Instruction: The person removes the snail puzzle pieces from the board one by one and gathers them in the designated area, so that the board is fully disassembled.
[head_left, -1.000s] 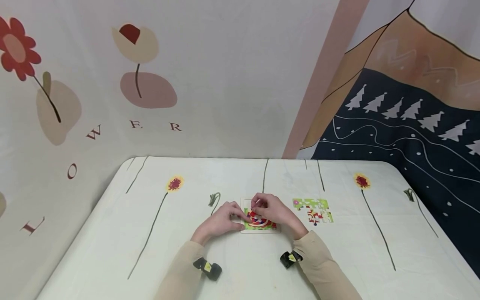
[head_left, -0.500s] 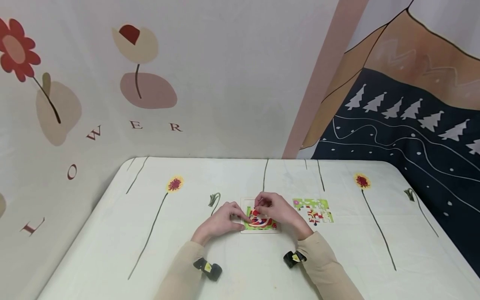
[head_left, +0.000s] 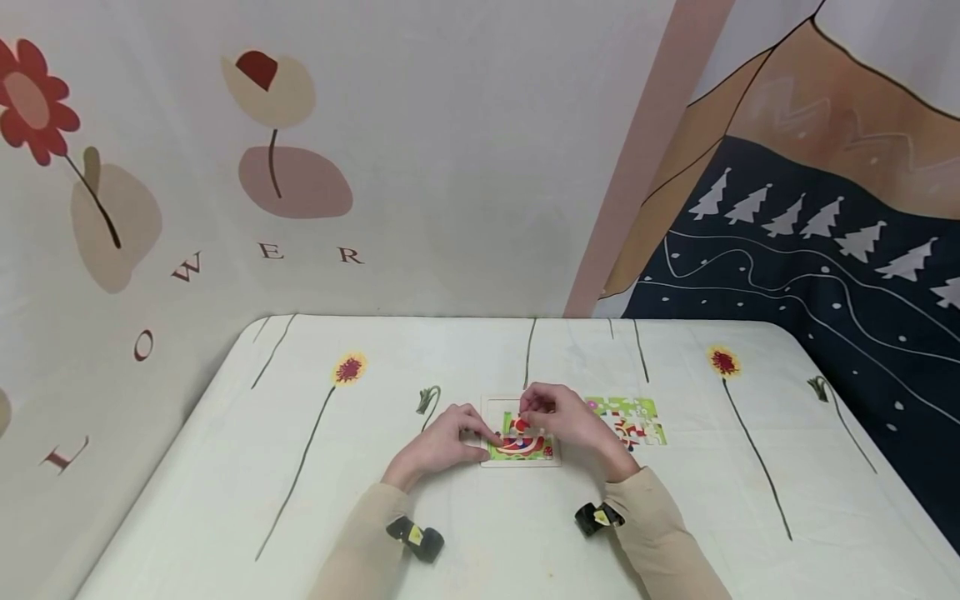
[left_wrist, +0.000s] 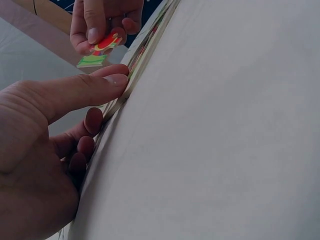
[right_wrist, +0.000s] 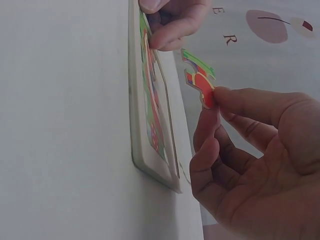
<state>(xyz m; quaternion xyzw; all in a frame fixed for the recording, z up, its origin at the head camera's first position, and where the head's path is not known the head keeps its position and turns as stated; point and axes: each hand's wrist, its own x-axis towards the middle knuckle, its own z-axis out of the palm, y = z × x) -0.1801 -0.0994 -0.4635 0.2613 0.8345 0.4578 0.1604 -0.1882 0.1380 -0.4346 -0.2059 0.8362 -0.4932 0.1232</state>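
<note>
A jigsaw puzzle tray (head_left: pixel 498 405) with a pale rim lies flat on the table. Colourful joined pieces (head_left: pixel 525 452) fill its near part. My left hand (head_left: pixel 441 440) rests at the tray's left side, with the index finger touching the pieces and the thumb near the rim. Thumb and fingers of my right hand (head_left: pixel 567 417) pinch a puzzle piece (right_wrist: pixel 202 91), red with green and yellow, held tilted above the tray. In the left wrist view the same puzzle piece (left_wrist: pixel 102 49) hangs clear of the rim.
Right of the tray lies a group of loose green and red puzzle pieces (head_left: pixel 643 410), partly behind my right hand. Printed flowers mark the white tablecloth (head_left: pixel 495 550). A patterned curtain (head_left: pixel 480 167) rises behind the table's far edge.
My right hand has shifted to the right with the puzzle piece, uncovering more of the tray and hiding part of the loose pieces. My left hand stays in place.
</note>
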